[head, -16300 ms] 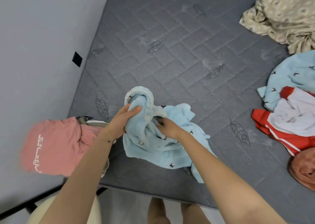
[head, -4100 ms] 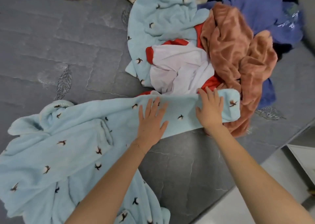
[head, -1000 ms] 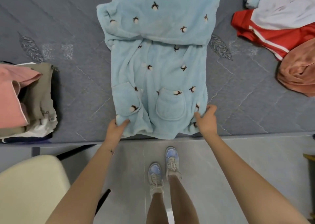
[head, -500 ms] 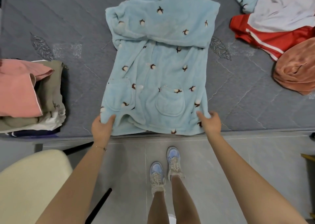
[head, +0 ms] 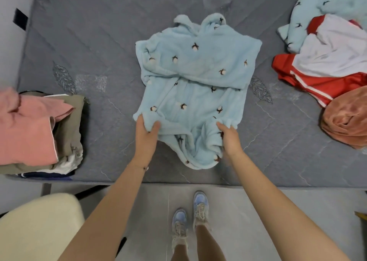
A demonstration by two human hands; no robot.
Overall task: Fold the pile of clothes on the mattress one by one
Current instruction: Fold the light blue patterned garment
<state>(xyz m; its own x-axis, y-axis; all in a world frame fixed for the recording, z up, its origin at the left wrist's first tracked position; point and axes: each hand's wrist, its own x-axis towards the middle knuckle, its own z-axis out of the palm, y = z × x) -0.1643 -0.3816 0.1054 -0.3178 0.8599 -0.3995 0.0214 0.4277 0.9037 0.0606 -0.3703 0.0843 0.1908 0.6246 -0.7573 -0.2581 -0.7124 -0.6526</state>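
Note:
A fluffy light-blue robe (head: 196, 66) with small cotton-flower prints lies on the grey mattress (head: 99, 42), its sleeves folded across the chest. Its lower hem is lifted and doubled up over the middle. My left hand (head: 146, 134) pinches the left hem corner between thumb and fingers. My right hand (head: 228, 136) grips the right hem corner. A loose fold of the robe sags between the two hands toward the mattress's near edge.
A stack of folded clothes (head: 35, 133), pink on top, sits at the left edge. Unfolded clothes lie at the right: a red-and-white garment (head: 325, 66), a rust-orange one (head: 347, 119) and another light-blue piece (head: 325, 4). A cream chair (head: 35, 229) stands at the lower left.
Both hands have carried the robe's bottom hem from the mattress's near edge up over the robe's middle. The lower part is now doubled over.

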